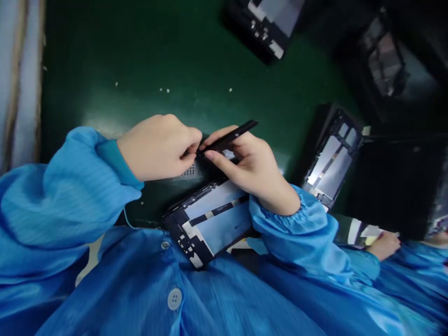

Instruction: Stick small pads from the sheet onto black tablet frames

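While a slim black tool [240,134] is held in the right hand [250,161], its lower end is pointed toward about 8 o'clock, to the fingertips of the left hand [161,147], and its free end is directed to about 2 o'clock. By the right hand the tool is gripped between thumb and fingers, nearly closed about it. The left hand is seen curled, thumb and forefinger brought together at the tool's lower end; whether anything is pinched there cannot be told, the spot being hidden. Below the left fingers a gridded grey piece [189,171] is partly exposed. At 6 o'clock, nearest the body, a black-framed panel [222,224] is laid obliquely, its blue-grey face crossed by a dark strip and its upper right part covered by the right hand and sleeve. A second panel [331,161] is seen tilted at 3 o'clock, and a third [276,21] is cut off by the frame near 1 o'clock. Small white specks [168,90] are scattered on the green worktop [140,51] between 10 and 12 o'clock. At 4 o'clock a co-worker's hand [384,246] is noted, just below a large black object [395,182].
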The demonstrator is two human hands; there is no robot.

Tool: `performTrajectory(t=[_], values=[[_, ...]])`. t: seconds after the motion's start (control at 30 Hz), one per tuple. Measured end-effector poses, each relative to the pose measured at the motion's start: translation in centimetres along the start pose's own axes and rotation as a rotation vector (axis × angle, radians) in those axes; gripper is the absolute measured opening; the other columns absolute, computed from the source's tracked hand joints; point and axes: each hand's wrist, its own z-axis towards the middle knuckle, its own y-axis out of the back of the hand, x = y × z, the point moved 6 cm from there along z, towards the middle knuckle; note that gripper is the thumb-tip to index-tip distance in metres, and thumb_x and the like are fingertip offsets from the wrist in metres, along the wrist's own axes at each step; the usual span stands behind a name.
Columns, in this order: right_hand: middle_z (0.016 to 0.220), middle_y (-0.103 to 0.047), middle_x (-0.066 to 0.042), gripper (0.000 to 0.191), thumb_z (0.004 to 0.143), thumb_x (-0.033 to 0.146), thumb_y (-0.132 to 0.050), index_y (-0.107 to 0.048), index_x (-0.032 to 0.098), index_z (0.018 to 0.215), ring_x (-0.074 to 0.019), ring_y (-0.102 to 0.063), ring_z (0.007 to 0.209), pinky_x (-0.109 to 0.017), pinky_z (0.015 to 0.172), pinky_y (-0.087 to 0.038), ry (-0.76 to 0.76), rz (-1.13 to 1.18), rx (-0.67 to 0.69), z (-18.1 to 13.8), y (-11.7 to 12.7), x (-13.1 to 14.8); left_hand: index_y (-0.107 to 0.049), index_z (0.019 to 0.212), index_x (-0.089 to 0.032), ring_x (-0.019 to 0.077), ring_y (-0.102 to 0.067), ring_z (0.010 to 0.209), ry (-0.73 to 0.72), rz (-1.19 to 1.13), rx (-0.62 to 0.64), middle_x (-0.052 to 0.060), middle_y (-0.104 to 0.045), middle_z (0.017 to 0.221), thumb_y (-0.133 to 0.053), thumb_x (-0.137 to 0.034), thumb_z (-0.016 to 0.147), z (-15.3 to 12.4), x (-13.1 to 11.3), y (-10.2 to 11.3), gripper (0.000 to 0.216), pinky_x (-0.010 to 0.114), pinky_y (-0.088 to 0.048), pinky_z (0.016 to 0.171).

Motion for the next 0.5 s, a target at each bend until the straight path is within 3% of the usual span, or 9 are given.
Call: performTrajectory(t=[0.07, 0.17, 0.5], values=[[0.112, -0.082, -0.004, 0.014, 0.103, 0.032, -0.078, -0.077, 0.023, 0.115, -0.0198, -0.079, 0.103, -0.035, 0.094, -0.066, -0.013, 0.009, 0.061, 0.2, -0.6, -0.9, -0.07, 0.082, -0.024, 0.0184, -0.047, 0.059, 0.007, 0.122, 0.061, -0.002, -0.059, 0.059, -0.06, -0.018, 0.088, 0.2, 0.6, -1.1, 0.013, 0.035, -0.027, 0.067], [0.113, -0.082, -0.003, 0.015, 0.103, 0.036, -0.08, -0.077, 0.026, 0.114, -0.0219, -0.08, 0.106, -0.037, 0.097, -0.068, -0.067, 0.04, 0.07, -0.2, -0.6, -1.1, -0.075, 0.087, -0.025, 0.0174, -0.05, 0.057, -0.021, 0.125, 0.08, -0.003, -0.063, 0.059, -0.059, -0.021, 0.089, 0.5, 1.0, -1.9, 0.016, 0.034, -0.031, 0.068], [0.111, -0.084, -0.004, 0.022, 0.1, 0.046, -0.082, -0.077, 0.029, 0.112, -0.0254, -0.082, 0.106, -0.044, 0.101, -0.072, -0.06, -0.006, 0.074, 0.0, -0.5, -0.9, -0.077, 0.089, -0.024, 0.0162, -0.051, 0.054, -0.046, 0.135, 0.041, -0.004, -0.064, 0.058, -0.063, -0.027, 0.088, 0.6, 1.4, -1.7, 0.015, 0.035, -0.036, 0.072]])
